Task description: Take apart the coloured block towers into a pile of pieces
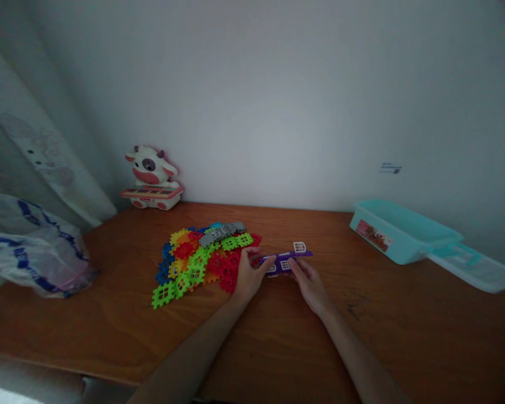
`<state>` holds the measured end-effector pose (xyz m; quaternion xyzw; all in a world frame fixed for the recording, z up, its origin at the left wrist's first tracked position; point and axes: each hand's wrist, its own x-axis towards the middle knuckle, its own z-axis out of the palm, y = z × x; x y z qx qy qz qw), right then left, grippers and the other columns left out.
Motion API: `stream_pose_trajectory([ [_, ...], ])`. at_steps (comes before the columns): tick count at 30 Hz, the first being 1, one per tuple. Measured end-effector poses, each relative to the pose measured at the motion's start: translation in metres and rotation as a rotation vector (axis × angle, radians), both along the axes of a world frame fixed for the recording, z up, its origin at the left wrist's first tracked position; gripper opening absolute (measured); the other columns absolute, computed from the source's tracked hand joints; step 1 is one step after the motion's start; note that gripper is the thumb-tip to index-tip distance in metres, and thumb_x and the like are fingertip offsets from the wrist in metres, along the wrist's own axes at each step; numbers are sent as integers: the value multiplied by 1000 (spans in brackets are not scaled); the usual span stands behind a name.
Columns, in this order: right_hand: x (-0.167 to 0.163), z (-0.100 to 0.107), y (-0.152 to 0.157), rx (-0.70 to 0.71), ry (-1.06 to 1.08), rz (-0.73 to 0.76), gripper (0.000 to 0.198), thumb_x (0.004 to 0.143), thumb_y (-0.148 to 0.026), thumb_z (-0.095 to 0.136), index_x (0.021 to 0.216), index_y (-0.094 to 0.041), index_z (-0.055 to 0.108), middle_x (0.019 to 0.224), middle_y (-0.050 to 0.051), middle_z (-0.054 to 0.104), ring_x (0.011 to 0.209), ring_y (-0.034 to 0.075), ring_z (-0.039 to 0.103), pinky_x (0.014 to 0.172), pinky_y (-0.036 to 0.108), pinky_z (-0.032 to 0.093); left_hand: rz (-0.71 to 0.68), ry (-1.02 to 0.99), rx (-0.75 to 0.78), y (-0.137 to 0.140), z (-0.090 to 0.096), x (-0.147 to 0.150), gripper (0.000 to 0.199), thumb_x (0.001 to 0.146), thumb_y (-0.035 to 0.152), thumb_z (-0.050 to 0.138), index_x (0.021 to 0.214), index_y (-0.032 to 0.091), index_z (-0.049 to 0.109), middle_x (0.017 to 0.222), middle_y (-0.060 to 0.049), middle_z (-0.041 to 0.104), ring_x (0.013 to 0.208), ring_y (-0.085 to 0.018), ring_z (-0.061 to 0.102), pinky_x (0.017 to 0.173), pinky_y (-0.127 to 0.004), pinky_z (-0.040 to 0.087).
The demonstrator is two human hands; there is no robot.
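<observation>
Between my two hands is a purple toy building panel [279, 266] with white window inserts, held a little above the wooden table. My left hand [251, 273] grips its left end, thumb on top. On its right side, my right hand [309, 282] pinches the near edge with thumb and fingers. A white window piece [299, 247] stands up at the panel's far right. Just left of my left hand lies a heap of interlocking plastic pieces in red, yellow, blue, orange and grey, with a chain of green window blocks [196, 274] in front. My fingers hide parts of the panel.
The wooden table [382, 331] meets a pale wall at the back. A turquoise plastic bin [404, 227] stands at the right, its clear lid [475, 269] beside it. A cow toy keyboard [151, 179] sits back left, and a clear plastic bag [37, 247] lies at the left edge.
</observation>
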<state>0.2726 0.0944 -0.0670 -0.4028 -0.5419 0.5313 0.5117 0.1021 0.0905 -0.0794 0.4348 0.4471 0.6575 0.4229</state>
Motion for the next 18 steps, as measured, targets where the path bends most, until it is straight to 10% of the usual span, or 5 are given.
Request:
stream_pose_trajectory([
  [10, 0, -8, 2, 20, 36, -27, 38, 82, -59, 69, 101, -27, 75, 109, 4, 74, 101, 28, 68, 90, 45, 58, 11, 174, -56, 3, 3, -9, 44, 80, 58, 70, 94, 16, 69, 91, -7, 71, 81, -19, 65, 77, -32, 53],
  [18, -2, -1, 5, 178, -247, -366, 55, 67, -71, 72, 85, -19, 76, 102, 12, 65, 95, 28, 62, 87, 43, 51, -23, 55, -64, 1, 13, -8, 51, 70, 65, 74, 85, 16, 73, 81, -5, 72, 72, -17, 63, 70, -28, 49],
])
